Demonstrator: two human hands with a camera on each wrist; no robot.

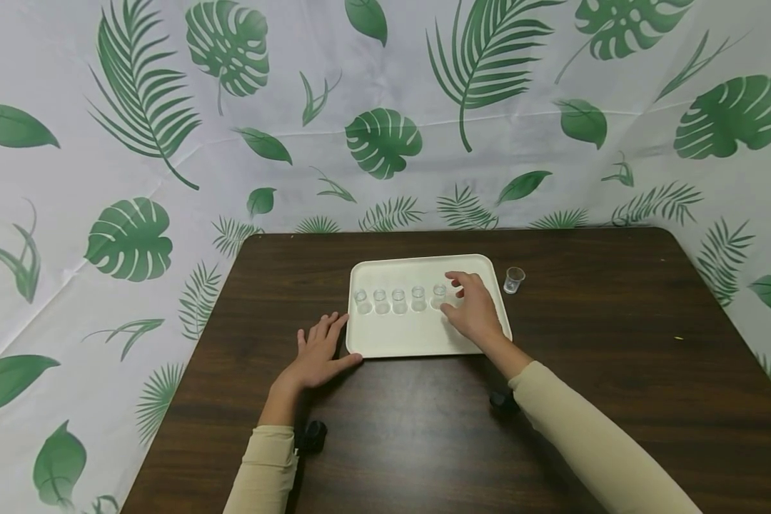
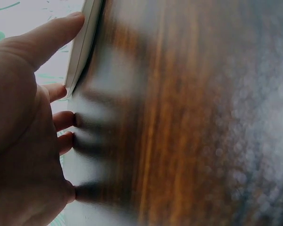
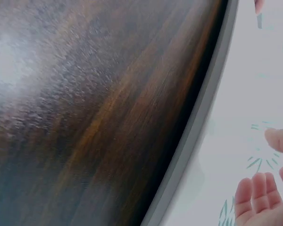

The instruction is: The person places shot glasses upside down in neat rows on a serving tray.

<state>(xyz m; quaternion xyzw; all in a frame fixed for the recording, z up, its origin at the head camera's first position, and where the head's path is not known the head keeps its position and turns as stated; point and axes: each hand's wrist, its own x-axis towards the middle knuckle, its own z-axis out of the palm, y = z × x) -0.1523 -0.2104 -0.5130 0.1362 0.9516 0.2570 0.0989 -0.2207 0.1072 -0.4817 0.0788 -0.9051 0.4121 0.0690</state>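
Observation:
A cream tray [image 1: 417, 339] lies on the dark wooden table, with several small clear plastic cups [image 1: 399, 301] lined up across it. Over the tray's right part reaches my right hand [image 1: 477, 310], thumb and fingers apart, just beside the rightmost visible cup [image 1: 440, 294]. Whether that hand touches this cup, or hides another behind it, I cannot tell. My left hand [image 1: 318, 360] is spread at the tray's left side, its thumb at the near-left corner. In the left wrist view, fingertips [image 2: 65, 121] reach down beside the tray rim [image 2: 80, 52].
Another small clear cup [image 1: 513, 280] stands on the table [image 1: 591, 300] just off the tray's right edge. A tiny yellow bit [image 1: 678, 338] lies farther right. Behind the table hangs a white cloth [image 1: 308, 171] printed with green leaves.

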